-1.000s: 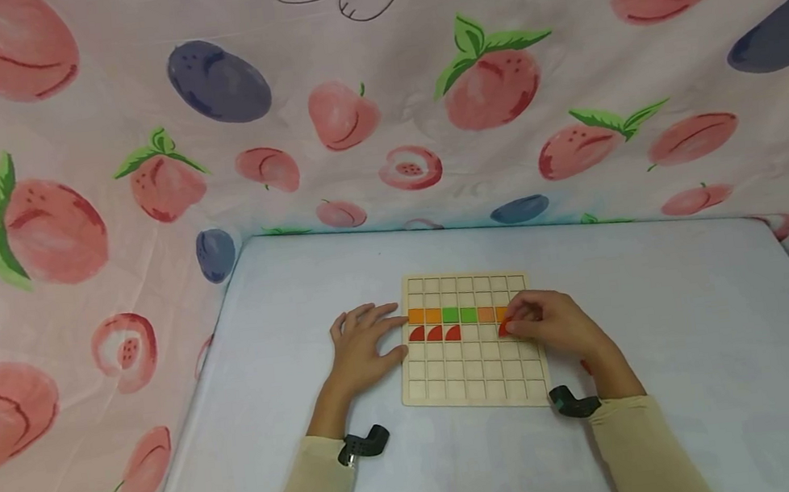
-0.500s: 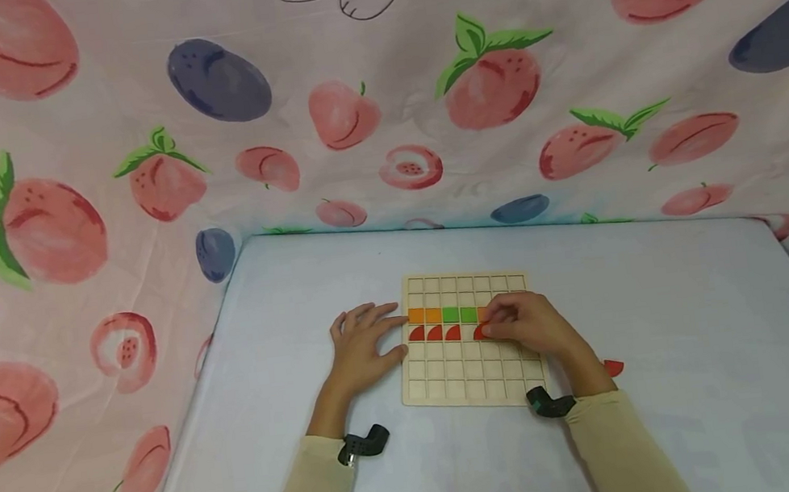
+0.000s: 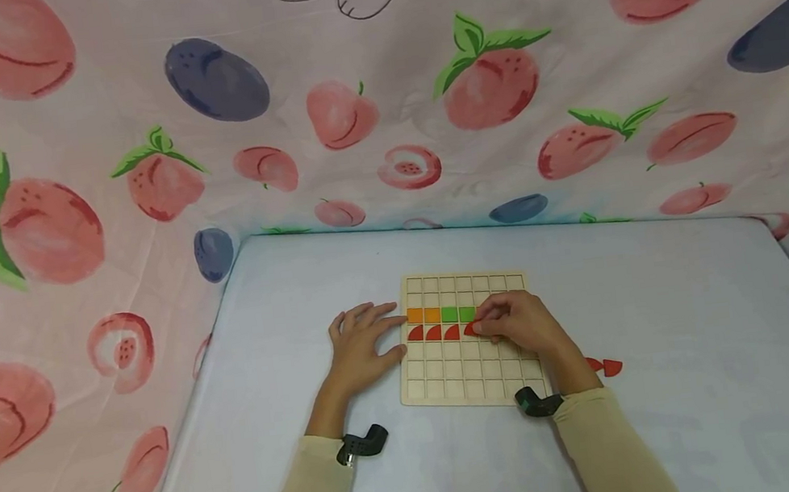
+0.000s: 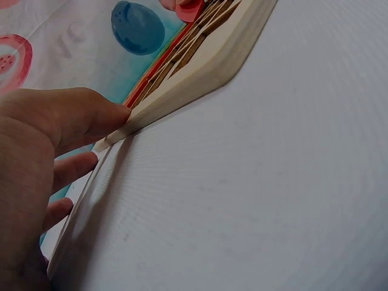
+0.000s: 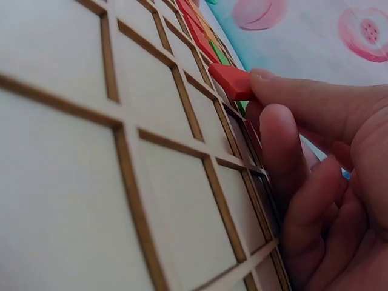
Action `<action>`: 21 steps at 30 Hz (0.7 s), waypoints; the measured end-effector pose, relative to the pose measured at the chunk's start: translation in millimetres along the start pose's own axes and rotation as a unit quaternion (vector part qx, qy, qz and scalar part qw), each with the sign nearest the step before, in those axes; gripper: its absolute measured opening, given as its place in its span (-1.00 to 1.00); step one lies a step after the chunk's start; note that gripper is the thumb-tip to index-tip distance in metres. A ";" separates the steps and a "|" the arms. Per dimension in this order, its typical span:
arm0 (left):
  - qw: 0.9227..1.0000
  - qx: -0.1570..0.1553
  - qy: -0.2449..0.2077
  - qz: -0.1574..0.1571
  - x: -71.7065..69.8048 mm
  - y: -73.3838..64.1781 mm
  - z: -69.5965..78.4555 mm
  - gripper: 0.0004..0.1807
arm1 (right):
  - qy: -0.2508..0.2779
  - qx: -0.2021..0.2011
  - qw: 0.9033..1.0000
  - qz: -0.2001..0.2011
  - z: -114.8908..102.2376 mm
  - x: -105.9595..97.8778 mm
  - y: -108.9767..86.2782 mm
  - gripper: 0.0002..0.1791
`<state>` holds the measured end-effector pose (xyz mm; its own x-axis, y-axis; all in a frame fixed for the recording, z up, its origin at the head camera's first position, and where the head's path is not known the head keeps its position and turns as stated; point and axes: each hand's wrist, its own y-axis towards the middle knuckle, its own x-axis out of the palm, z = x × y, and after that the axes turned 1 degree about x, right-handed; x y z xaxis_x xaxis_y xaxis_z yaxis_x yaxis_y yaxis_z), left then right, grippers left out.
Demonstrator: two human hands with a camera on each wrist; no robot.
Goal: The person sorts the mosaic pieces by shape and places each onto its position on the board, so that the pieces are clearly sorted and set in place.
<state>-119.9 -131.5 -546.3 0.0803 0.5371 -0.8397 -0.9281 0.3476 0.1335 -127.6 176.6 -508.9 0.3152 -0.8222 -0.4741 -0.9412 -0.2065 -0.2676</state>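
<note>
A wooden grid board [image 3: 454, 381] lies on the pale blue table. One row holds orange tiles [image 3: 424, 316] and green tiles [image 3: 458, 314]; below it sit three red quarter-circle pieces [image 3: 434, 333]. My right hand [image 3: 520, 325] pinches another red piece [image 3: 472, 330] [image 5: 232, 81] just over the cell to their right. My left hand [image 3: 362, 347] lies flat at the board's left edge [image 4: 182, 91], fingers straight against it.
Two loose red pieces [image 3: 604, 367] lie on the table right of the board. A fruit-print cloth [image 3: 380, 118] hangs behind and to the left of the table [image 3: 662, 288]. The board's lower rows are bare cells.
My right hand has carried the red piece leftward along the row, from the board's right side to the cell beside the three red pieces. The left hand stayed put.
</note>
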 end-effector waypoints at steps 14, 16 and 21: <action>1.000 -0.003 0.004 -0.004 0.6 0.6 -1.5 -0.51 | -0.010 0.004 1.000 0.009 1.2 5.8 3.5 -0.90; 1.000 -0.005 0.004 -0.006 0.7 0.4 -1.6 -0.51 | -0.021 -0.001 1.000 0.008 1.1 6.7 3.2 -0.91; 1.000 -0.006 0.003 -0.007 1.2 0.2 -1.9 -0.51 | -0.038 -0.009 0.999 0.011 1.0 8.0 2.5 -0.92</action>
<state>-120.7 -132.2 -548.2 0.0910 0.5273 -0.8448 -0.9310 0.3461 0.1158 -127.3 170.0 -514.2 0.3029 -0.7838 -0.5422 -0.9495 -0.1993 -0.2423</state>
